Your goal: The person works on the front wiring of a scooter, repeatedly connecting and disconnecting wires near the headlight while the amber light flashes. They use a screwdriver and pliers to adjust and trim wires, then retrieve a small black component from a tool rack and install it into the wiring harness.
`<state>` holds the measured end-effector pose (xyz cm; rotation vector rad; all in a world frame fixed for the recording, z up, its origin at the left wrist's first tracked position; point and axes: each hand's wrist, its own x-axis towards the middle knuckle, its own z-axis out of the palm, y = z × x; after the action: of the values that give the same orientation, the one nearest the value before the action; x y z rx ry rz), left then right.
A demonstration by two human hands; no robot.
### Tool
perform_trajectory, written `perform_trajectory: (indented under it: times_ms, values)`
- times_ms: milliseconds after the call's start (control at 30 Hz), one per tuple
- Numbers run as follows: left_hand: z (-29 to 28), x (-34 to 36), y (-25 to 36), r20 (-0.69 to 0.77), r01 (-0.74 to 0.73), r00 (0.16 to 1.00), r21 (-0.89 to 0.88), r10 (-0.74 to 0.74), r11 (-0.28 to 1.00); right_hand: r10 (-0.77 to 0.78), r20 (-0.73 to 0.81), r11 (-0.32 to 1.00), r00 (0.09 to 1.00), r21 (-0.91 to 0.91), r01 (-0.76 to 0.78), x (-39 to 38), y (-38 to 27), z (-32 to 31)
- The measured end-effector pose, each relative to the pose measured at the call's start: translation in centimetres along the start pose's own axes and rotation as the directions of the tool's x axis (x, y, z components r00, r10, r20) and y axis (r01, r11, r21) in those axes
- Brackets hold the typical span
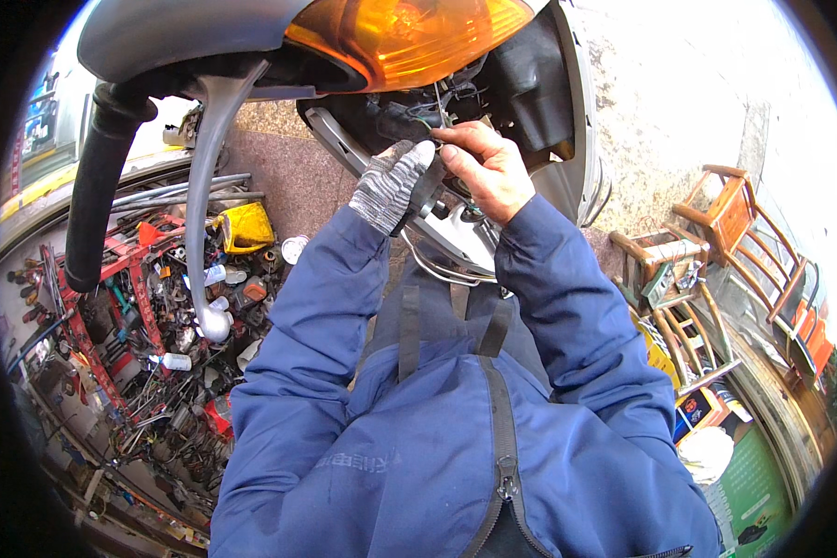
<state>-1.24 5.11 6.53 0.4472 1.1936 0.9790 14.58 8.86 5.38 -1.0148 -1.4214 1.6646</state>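
My left hand [395, 186], in a grey knit glove, is closed with its thumb against the fingers. What sits in its pinch is too small to make out. Bare, my right hand [493, 177] pinches a thin electrical wire [440, 104] between thumb and forefinger, its tips close to the left thumb. Both hands are in front of the opened front of a scooter, where a dark wiring bundle [402, 121] hangs inside the grey body panel [581, 112]. An orange turn-signal lens [409, 42] sits just above the hands.
A black handlebar grip [98, 200] and a silver brake lever [206, 205] jut out at left. Beyond them lies a heap of tools and parts [181, 372] with a yellow container [245, 228]. Wooden stools [725, 209] and a green board [749, 484] are at right.
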Motion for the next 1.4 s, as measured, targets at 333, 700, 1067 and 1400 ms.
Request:
perform_trajectory:
  times_ms: [333, 700, 1067, 1400]
  values:
    - [-1.2, 0.8, -1.5, -0.017, -0.051, 0.998, 0.321, 0.060, 0.946, -0.015, -0.075, 1.000, 0.997, 0.013, 0.016, -0.2, 0.4, 0.8]
    - [-1.4, 1.3, -2.8, -0.047, -0.031, 0.998, 0.321, 0.049, 0.947, 0.128, -0.062, 0.970, 0.990, 0.215, -0.112, -0.7, 1.0, 1.2]
    - [-1.3, 1.5, -3.6, -0.041, -0.049, 0.998, 0.072, 0.052, 0.996, 0.122, -0.031, 0.961, 0.992, 0.254, -0.110, -1.0, 1.0, 0.7]
    - [-0.3, 0.5, -2.4, -0.063, -0.077, 0.993, 0.299, 0.100, 0.951, 0.133, -0.026, 0.939, 0.991, 0.322, -0.118, -1.2, 1.0, 0.8]
